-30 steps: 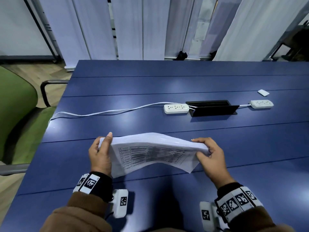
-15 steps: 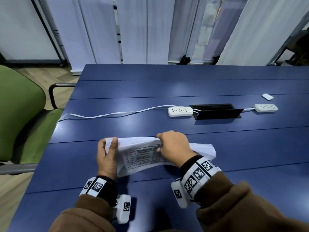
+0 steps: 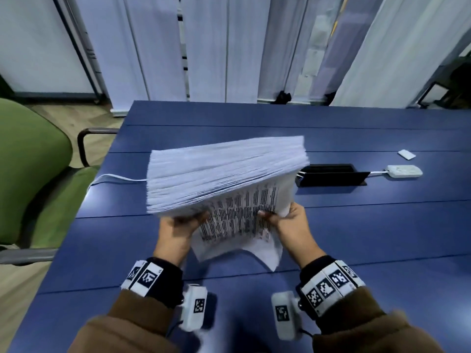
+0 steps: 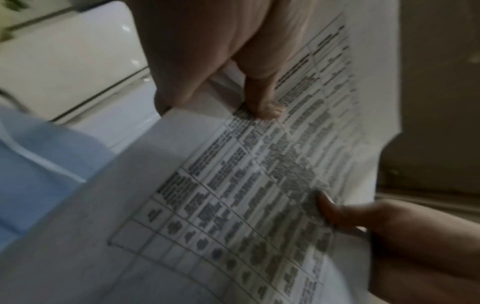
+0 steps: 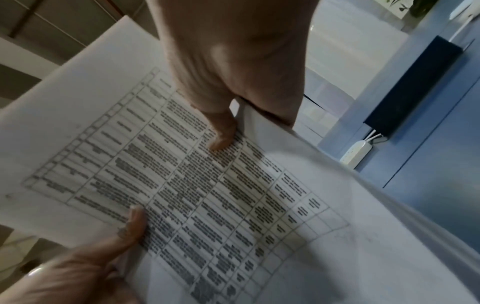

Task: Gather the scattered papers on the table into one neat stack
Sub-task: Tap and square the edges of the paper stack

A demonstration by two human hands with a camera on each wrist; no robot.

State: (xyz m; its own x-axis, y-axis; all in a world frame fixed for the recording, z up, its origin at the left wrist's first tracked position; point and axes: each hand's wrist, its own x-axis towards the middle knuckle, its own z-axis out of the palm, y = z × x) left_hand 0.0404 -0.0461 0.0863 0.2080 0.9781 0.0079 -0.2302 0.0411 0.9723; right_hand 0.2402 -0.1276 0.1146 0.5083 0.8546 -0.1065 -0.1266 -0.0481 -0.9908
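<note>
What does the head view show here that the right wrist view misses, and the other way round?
Only the head view shows the fanned top edge of the paper stack, the green chair, the curtains, both wristbands and the small white card. Only the right wrist view shows, close up, the right hand with its thumb flat on the printed table while the fingers go behind the sheets. Both show the stack held up off the blue table by the right hand and the left hand, plus the black cable box and a white power strip.

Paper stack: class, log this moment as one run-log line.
paper stack: raised off table, tilted | left hand: grips stack | right hand: grips stack | edges: fanned, uneven
</note>
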